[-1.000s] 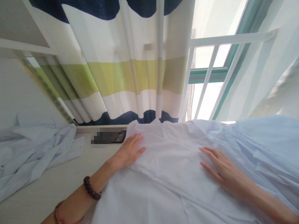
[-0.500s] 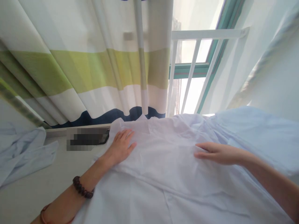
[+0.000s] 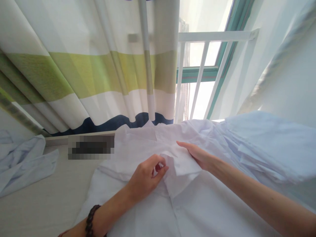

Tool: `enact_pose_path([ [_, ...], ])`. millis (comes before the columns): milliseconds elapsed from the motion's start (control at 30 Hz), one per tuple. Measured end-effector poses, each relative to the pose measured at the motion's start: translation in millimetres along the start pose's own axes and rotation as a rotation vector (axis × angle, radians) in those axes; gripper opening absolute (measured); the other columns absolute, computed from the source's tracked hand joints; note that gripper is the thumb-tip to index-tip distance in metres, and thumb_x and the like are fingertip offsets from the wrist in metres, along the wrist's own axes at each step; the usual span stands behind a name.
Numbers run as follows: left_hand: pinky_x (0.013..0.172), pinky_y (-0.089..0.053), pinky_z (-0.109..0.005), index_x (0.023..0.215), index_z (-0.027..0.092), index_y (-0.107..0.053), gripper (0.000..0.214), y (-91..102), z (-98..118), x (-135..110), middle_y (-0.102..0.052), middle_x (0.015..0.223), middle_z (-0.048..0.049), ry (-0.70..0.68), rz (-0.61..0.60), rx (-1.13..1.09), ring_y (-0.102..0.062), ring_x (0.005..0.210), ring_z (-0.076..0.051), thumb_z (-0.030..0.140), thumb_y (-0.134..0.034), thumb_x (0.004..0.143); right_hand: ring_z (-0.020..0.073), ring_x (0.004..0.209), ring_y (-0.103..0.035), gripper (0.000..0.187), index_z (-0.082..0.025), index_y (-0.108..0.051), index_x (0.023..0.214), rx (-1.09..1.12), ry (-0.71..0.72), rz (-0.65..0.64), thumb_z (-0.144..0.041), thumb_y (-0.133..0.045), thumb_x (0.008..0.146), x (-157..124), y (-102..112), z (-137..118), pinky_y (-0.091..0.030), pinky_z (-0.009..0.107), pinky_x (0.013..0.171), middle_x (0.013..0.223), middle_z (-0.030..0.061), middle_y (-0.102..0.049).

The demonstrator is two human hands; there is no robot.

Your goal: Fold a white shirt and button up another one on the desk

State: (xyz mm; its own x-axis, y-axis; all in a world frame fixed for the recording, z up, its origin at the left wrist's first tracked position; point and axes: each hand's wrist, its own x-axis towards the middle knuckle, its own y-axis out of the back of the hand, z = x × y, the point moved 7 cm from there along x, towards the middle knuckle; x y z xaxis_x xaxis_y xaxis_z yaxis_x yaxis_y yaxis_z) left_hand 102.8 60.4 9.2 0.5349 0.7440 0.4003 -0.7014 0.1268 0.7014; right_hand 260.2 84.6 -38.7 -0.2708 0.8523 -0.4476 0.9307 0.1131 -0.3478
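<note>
A white shirt lies spread out in front of me, with a seam running down its middle. My left hand is over its centre, thumb and fingertips pinched at a raised edge of the cloth. My right hand grips a lifted fold just to the right, thumb on top and the other fingers hidden beneath the fabric. Between the two hands the cloth stands up in a small flap. A dark beaded bracelet circles my left wrist.
A blurred-out dark object rests on the pale surface at left. Crumpled white cloth lies at the far left, folded pale-blue cloth at right. Behind are a striped curtain and a white railing before a window.
My left hand has moved from flat on the shirt's upper left to its centre and now pinches the cloth. My right hand has shifted left and lifted a fold.
</note>
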Motion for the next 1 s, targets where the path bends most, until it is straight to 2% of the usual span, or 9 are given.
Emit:
enact_pose_path([
  [167,0.035,-0.034,-0.019,0.091,0.021,-0.049,0.030,2.7,-58,0,-0.051,0.061,0.0052,0.457,0.043,-0.416,-0.044,0.038,-0.009,0.050,-0.042,0.092,0.0136,0.070,-0.066,0.031,-0.017,-0.062,0.104,0.346,0.264,-0.254,-0.043,-0.049,0.091,7,-20,-8,-0.055,0.021,0.056,0.083,0.0038,-0.069],
  [300,0.050,-0.046,-0.019,0.103,0.024,-0.045,0.029,20.5,-60,0,-0.054,0.099,-0.0028,0.328,0.317,-0.260,-0.060,0.079,-0.015,0.039,-0.060,0.083,0.0147,0.066,-0.066,0.042,-0.015,-0.061,0.109,0.213,0.193,-0.490,-0.044,-0.067,0.080,6,-31,13,-0.055,0.021,0.045,0.085,0.0056,-0.069],
  [367,0.066,-0.050,-0.023,0.115,0.026,-0.043,0.040,23.0,-53,1,-0.049,0.116,-0.0051,0.210,0.346,-0.162,-0.054,0.102,-0.018,0.031,-0.064,0.080,0.0149,0.061,-0.066,0.050,-0.013,-0.061,0.109,0.096,0.147,-0.538,-0.039,-0.078,0.070,6,-33,21,-0.054,0.021,0.040,0.083,0.0060,-0.069],
  [433,0.076,-0.049,-0.026,0.118,0.027,-0.046,0.035,19.6,-50,4,-0.050,0.118,-0.0048,0.162,0.269,-0.117,-0.052,0.105,-0.017,0.027,-0.058,0.085,0.0145,0.058,-0.066,0.050,-0.011,-0.061,0.105,0.026,0.122,-0.502,-0.030,-0.083,0.064,7,-32,24,-0.051,0.018,0.036,0.080,0.0053,-0.069],
  [533,0.080,-0.045,-0.028,0.101,0.023,-0.059,0.014,17.9,-49,9,-0.060,0.101,-0.0024,0.186,0.174,-0.097,-0.055,0.093,-0.016,0.029,-0.049,0.092,0.0115,0.044,-0.061,0.037,-0.008,-0.063,0.090,-0.012,0.079,-0.461,-0.037,-0.076,0.073,11,-31,27,-0.046,0.016,0.032,0.059,0.0030,-0.066],
  [700,0.072,-0.043,-0.025,0.085,0.019,-0.061,0.019,17.0,-50,8,-0.063,0.083,-0.0005,0.277,0.137,-0.150,-0.056,0.077,-0.015,0.034,-0.052,0.091,0.0083,0.031,-0.052,0.041,-0.009,-0.062,0.083,0.046,0.117,-0.439,-0.050,-0.067,0.080,12,-32,26,-0.040,0.014,0.031,0.044,-0.0003,-0.059],
  [800,0.061,-0.042,-0.021,0.095,0.019,-0.059,0.017,12.8,-56,4,-0.058,0.074,0.0021,0.343,0.136,-0.262,-0.054,0.067,-0.012,0.033,-0.053,0.090,0.0073,0.036,-0.055,0.039,-0.012,-0.062,0.103,0.159,0.238,-0.340,-0.046,-0.066,0.082,9,-27,13,-0.043,0.013,0.037,0.048,-0.0014,-0.062],
  [900,0.050,-0.036,-0.018,0.126,0.023,-0.047,0.037,9.9,-62,3,-0.050,0.066,0.0062,0.371,0.123,-0.370,-0.046,0.054,-0.009,0.033,-0.050,0.091,0.0115,0.050,-0.065,0.061,-0.028,-0.034,0.143,0.204,0.324,-0.239,-0.036,-0.060,0.088,3,-21,5,-0.050,0.016,0.044,0.057,-0.0027,-0.066],
  [1000,0.048,-0.036,-0.016,0.128,0.024,-0.050,0.040,10.0,-60,3,-0.052,0.069,0.0045,0.357,0.084,-0.357,-0.045,0.053,-0.008,0.038,-0.051,0.091,0.0169,0.068,-0.069,0.077,-0.031,-0.022,0.149,0.208,0.367,-0.262,-0.021,-0.060,0.083,0,-24,3,-0.054,0.022,0.049,0.062,-0.0032,-0.064],
])
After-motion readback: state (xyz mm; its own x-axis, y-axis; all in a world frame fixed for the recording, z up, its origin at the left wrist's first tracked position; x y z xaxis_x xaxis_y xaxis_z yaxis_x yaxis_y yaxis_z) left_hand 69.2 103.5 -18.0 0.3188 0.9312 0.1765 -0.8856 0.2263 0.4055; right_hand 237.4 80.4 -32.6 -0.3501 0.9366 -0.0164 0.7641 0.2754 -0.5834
